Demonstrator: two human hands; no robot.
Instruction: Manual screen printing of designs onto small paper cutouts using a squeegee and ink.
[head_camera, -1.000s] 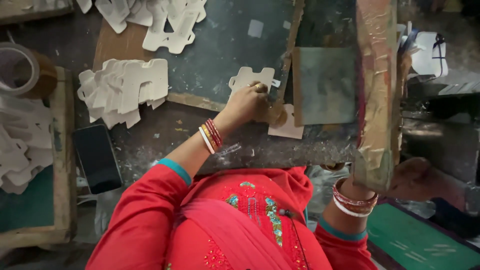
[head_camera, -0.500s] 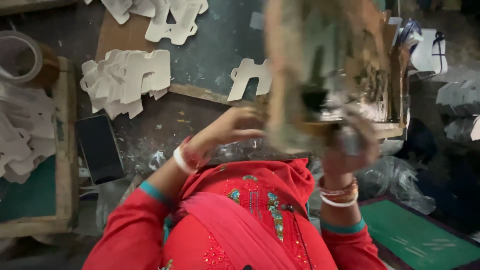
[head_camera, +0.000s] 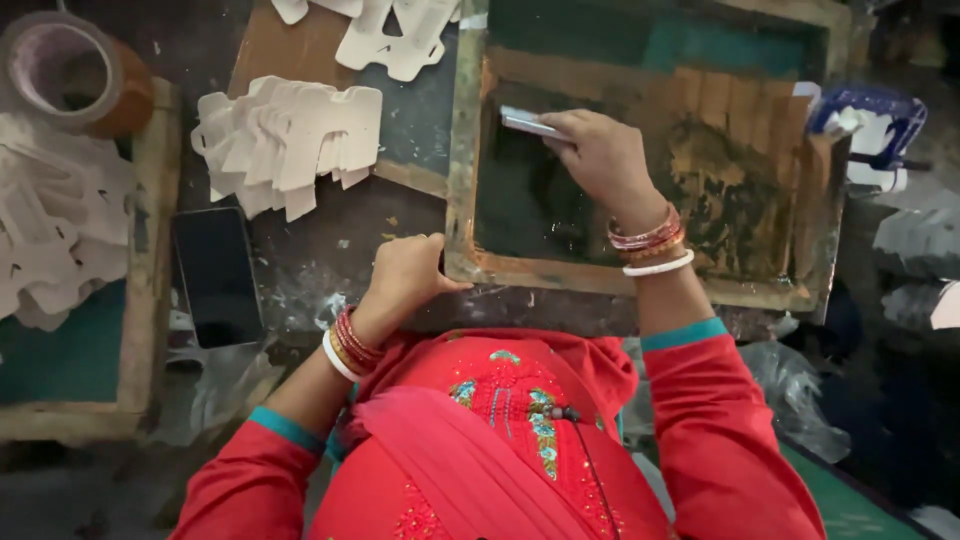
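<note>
A wooden-framed printing screen (head_camera: 462, 150), stained with dark and ochre ink, lies flat on the table in front of me. My left hand (head_camera: 405, 275) rests on its near left corner, pressing the frame. My right hand (head_camera: 600, 160) is inside the frame, gripping a flat grey squeegee (head_camera: 528, 122) held against the mesh near the left side. Both wrists wear bangles above red sleeves.
A stack of white die-cut card pieces (head_camera: 285, 140) lies left of the screen, more (head_camera: 385, 35) at the top. A black phone (head_camera: 217, 275) lies beside a second wooden frame (head_camera: 145, 300) holding more cut pieces. A tape roll (head_camera: 70, 75) sits top left.
The screen, tipped up on edge a second ago, has swung down flat. My left hand moved from a card piece to the frame corner; my right hand now holds the squeegee inside.
</note>
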